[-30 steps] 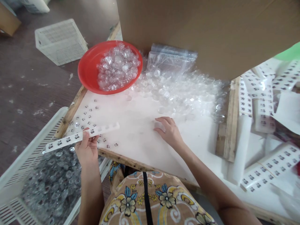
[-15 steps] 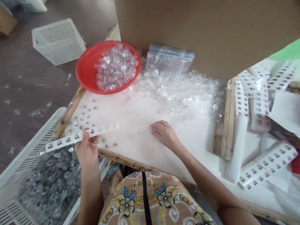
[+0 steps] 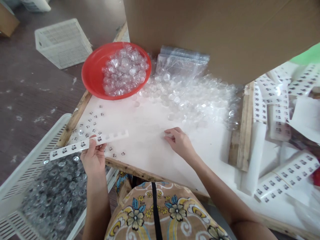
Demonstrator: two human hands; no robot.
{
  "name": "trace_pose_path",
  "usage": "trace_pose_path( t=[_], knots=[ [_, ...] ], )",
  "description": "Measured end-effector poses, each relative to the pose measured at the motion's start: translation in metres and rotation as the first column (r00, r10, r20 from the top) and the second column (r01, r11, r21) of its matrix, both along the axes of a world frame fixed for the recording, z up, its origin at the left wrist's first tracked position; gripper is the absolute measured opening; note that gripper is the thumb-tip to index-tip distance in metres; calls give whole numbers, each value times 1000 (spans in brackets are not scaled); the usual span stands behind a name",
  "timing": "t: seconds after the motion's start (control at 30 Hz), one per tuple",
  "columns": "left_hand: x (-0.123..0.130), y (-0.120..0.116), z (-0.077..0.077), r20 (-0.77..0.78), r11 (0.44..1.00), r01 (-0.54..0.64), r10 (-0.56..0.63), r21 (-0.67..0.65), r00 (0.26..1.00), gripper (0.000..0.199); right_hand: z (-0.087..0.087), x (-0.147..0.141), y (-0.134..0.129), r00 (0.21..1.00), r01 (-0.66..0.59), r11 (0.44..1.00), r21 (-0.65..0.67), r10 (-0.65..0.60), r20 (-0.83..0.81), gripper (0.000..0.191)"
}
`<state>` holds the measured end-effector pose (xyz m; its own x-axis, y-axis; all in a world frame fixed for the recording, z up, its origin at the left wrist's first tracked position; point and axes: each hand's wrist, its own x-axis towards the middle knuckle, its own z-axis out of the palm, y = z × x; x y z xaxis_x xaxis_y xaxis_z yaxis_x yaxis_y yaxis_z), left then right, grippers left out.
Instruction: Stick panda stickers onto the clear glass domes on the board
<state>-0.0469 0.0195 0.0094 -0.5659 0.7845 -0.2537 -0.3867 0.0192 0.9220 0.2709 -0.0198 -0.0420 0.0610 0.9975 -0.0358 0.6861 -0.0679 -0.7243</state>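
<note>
My left hand (image 3: 93, 153) pinches a white sticker strip (image 3: 68, 149) between thumb and fingers, over the table's near left edge. Panda-like pictures run along the strip's left part; its right part shows blank spots. My right hand (image 3: 180, 143) is closed in a pinch above the white tabletop (image 3: 142, 123); what lies between its fingertips is too small and pale to make out. Beyond it spreads a heap of clear round pieces (image 3: 185, 100). Loose small pieces with the same dark picture (image 3: 94, 124) lie scattered on the table's left side.
A red basin (image 3: 93, 71) of clear wrapped-looking pieces stands at the back left. Below the left edge is a white crate (image 3: 35, 156) full of clear pieces. Plastic bags (image 3: 181, 65) lie before a large cardboard box (image 3: 212, 33). Sticker rolls (image 3: 287, 176) lie right of a wooden rail (image 3: 246, 130).
My right hand has shifted slightly right, its thumb and finger now showing a clearer pinch. My left hand still holds the strip almost in the same place.
</note>
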Motion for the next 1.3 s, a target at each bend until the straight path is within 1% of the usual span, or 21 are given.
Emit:
trace_pose_path(
  t=[0.1,0.17,0.23,0.33,0.43,0.5,0.57,0.63,0.73,0.8,0.9,1.0,1.07,1.13,1.23,1.3],
  knots=[
    [2,1,0,1,1000,2,-2,8,1000,27,6,-4,3,997,-24,998,50,20,79,16],
    [3,2,2,3,1000,7,-7,7,1000,27,8,-11,11,993,-65,991,121,51,111,19],
    [4,3,3,-2,1000,4,-4,7,1000,26,7,-19,21,984,-118,980,162,94,151,24],
    [2,2,4,-23,1000,-5,6,6,1000,26,1,-28,32,967,-199,969,144,170,189,29],
    [-2,-1,2,-43,1000,-11,11,-14,999,26,-5,-29,33,960,-249,957,152,223,166,28],
    [-3,-2,1,-46,1000,-14,13,-28,999,27,-7,-27,30,968,-234,955,184,211,136,27],
    [-3,-2,0,-37,1000,-11,10,-29,999,28,-7,-23,29,978,-187,962,200,164,125,24],
    [-1,0,0,-19,1000,-3,3,-23,1000,28,-7,-18,29,984,-151,971,187,129,124,22],
    [2,3,3,0,1000,-10,10,0,1000,28,-7,-10,29,989,-139,979,151,129,78,19],
    [2,4,3,5,1000,-12,12,12,1000,29,-7,-5,26,991,-126,980,151,118,59,19],
    [3,3,2,7,1000,-2,2,0,1000,28,-7,-4,22,990,-113,977,179,95,103,22],
    [4,1,0,4,1000,9,-9,-8,1000,26,-7,-11,22,982,-137,974,183,109,154,25],
    [4,1,0,3,1000,9,-9,2,1000,26,-6,-16,25,978,-145,975,169,115,173,25],
    [4,1,2,7,1000,-5,5,9,1000,27,-6,-19,29,982,-127,980,154,101,162,23],
    [3,2,3,22,1000,-25,25,4,999,28,-6,-20,39,995,-67,989,134,57,78,18],
    [3,2,3,32,1000,-31,31,0,999,28,-6,-20,47,999,-34,988,149,29,35,18]
  ],
)
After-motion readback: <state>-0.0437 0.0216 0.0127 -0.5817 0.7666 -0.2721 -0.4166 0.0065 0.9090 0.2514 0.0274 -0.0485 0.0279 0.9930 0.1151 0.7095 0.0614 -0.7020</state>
